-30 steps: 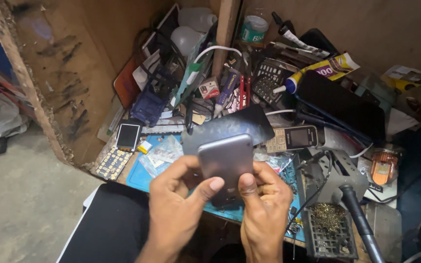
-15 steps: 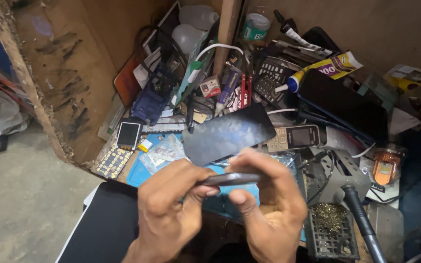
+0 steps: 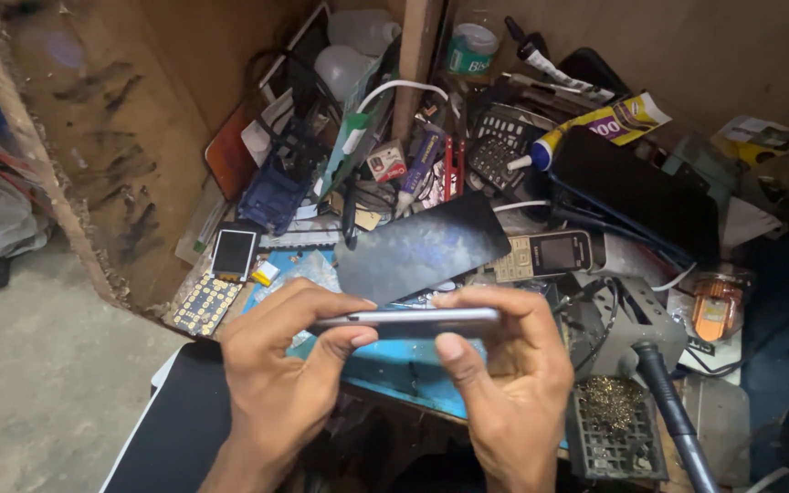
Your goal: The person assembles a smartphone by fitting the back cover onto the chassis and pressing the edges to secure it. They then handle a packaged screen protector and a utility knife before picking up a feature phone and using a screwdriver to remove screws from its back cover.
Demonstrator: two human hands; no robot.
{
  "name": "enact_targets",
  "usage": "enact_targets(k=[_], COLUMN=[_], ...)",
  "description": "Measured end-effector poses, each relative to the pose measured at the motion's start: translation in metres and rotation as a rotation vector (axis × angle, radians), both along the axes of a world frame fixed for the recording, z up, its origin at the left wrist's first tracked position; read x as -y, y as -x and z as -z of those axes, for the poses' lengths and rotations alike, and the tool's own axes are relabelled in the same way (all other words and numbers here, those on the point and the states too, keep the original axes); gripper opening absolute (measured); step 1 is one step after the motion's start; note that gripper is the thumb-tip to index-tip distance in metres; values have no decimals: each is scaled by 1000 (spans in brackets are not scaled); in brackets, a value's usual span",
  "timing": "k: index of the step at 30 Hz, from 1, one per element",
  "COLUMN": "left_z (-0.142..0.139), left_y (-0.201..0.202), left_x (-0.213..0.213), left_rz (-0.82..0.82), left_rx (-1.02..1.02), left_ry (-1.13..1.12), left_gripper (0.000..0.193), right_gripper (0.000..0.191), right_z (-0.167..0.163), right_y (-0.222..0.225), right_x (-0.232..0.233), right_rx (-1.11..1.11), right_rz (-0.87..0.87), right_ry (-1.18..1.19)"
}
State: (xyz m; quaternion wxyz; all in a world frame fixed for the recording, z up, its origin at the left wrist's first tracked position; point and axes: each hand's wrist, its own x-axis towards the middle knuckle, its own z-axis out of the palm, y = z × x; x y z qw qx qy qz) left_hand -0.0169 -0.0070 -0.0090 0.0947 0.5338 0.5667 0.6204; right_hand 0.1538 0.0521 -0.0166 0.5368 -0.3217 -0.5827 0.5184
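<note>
Between the two hands, low in the middle of the view, sits a thin grey phone [image 3: 408, 319], turned so only its edge shows. The left hand [image 3: 289, 365] pinches its left end with thumb and fingers. The right hand [image 3: 504, 365] holds its right end, thumb below and fingers curled over the top. Both hands are closed on the phone, and it floats just above the bench [image 3: 413, 365].

Just past the hands lies a dark flat panel [image 3: 422, 246], tilted, resting on the mess. Under the hands is a blue mat [image 3: 394, 361]. To the right of the right hand is a small old phone with keys [image 3: 545, 256], and close by a dark stand [image 3: 627, 315] with a black handle [image 3: 668, 406] poking out. Below that stands a tray of gold wire wool [image 3: 614, 415].

Left of the left hand are a small screen [image 3: 233, 253] and a keypad board [image 3: 205, 304]. Further away from the hands a glue tube [image 3: 595, 128], a black calculator [image 3: 499, 151], a big dark tablet [image 3: 636, 192] and cables crowd the bench. A black sheet [image 3: 175, 429] lies beside the left wrist.
</note>
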Motion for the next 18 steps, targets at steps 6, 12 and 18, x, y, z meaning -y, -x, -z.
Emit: enact_targets(k=[6,12,18], left_z=[-1,9,31], left_y=[-7,-2,-1], left_x=[3,-1,-5], left_rz=[-6,146,47], left_rx=[-171,246,481], left_ry=[-59,1,49], left_gripper=[18,42,23], right_gripper=[28,28,27], right_z=[-2,18,12], right_y=[2,-1,1], right_x=[-2,-1,-6], right_rx=[301,49,9], right_rz=[41,167,114], right_ry=[-271,-11,63])
